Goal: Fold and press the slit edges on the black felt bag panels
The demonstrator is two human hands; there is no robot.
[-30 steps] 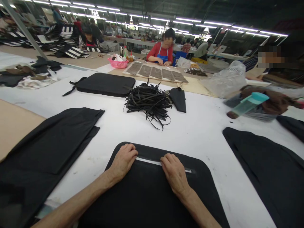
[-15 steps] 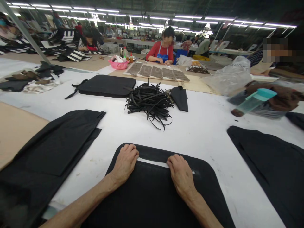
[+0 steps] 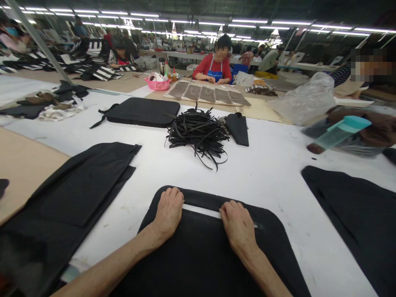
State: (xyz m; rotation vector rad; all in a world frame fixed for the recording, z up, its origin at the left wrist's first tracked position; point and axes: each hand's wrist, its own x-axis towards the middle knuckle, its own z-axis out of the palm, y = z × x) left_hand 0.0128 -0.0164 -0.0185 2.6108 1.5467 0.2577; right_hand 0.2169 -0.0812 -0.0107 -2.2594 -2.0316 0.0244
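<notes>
A black panel with rounded corners lies on the white table in front of me. Near its far edge, a long narrow white strip shows between the far border and the main part. At the strip's left end, my left hand grips the border with curled fingers, the thumb hidden. My right hand holds the panel at the right end, its fingers bent and pressed together. A small pale mark lies just right of that hand.
Black pieces lie at left and right. Beyond are a heap of black strips, a black padded panel and a small dark piece. A bottle with a turquoise lid lies far right. A person in red sits opposite.
The view has shifted slightly, so everything sits a little further right. Both hands keep the same hold on the black panel, and the white strip between them looks much the same.
</notes>
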